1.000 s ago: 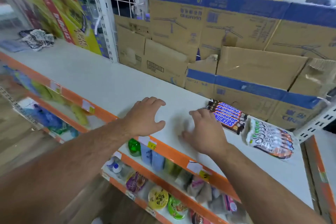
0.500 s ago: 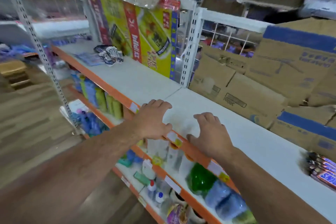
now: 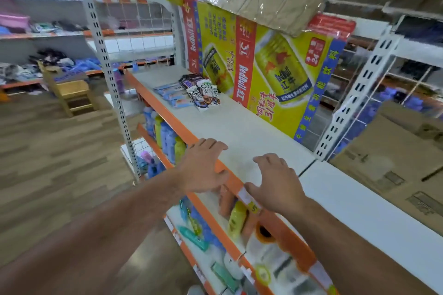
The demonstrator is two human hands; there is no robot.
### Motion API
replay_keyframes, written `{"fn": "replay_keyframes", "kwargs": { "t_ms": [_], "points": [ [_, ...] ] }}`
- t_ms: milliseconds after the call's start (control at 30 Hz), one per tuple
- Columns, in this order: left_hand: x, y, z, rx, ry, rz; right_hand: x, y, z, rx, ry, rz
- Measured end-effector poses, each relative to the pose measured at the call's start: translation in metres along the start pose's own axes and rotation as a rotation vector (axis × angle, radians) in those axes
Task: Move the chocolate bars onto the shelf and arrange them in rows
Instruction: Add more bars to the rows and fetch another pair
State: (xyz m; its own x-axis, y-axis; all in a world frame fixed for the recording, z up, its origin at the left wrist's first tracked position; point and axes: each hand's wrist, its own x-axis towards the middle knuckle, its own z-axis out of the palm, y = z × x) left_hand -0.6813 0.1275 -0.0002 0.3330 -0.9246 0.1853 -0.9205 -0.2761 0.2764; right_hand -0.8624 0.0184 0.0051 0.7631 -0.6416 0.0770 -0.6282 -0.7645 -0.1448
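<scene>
Hovering palm-down over the shelf (image 3: 239, 124), left hand (image 3: 203, 167) and right hand (image 3: 275, 182) splay loosely, each grip empty

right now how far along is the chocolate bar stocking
Done: no neat rows show in this view. In hand: nothing; the left hand and right hand are empty at the front edge of the shelf. Left: a loose pile of chocolate bars lies at its far end beside the yellow drink carton, not yet lined up.

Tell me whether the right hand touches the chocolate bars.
Apart. The head view shows bare shelf between the right hand and the chocolate bars farther along.
</scene>
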Motion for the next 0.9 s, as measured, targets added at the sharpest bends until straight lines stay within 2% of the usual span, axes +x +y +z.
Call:
{"fn": "replay_keyframes", "kwargs": {
  "t_ms": [367, 600, 767, 900],
  "points": [
    [0.133, -0.138, -0.032, 0.055, -0.025, -0.101, 0.214, -0.049, 0.020, 0.060, -0.045, -0.123],
    [0.198, -0.225, -0.029, 0.085, -0.033, -0.103, 0.301, -0.077, 0.042, 0.053, -0.041, -0.121],
    [0.251, -0.280, -0.024, 0.044, -0.045, -0.028, 0.348, -0.101, 0.064, 0.026, 0.011, -0.018],
    [0.299, -0.324, -0.016, 0.059, 0.008, 0.135, 0.377, -0.121, 0.073, -0.027, 0.007, 0.084]
  ]
}}
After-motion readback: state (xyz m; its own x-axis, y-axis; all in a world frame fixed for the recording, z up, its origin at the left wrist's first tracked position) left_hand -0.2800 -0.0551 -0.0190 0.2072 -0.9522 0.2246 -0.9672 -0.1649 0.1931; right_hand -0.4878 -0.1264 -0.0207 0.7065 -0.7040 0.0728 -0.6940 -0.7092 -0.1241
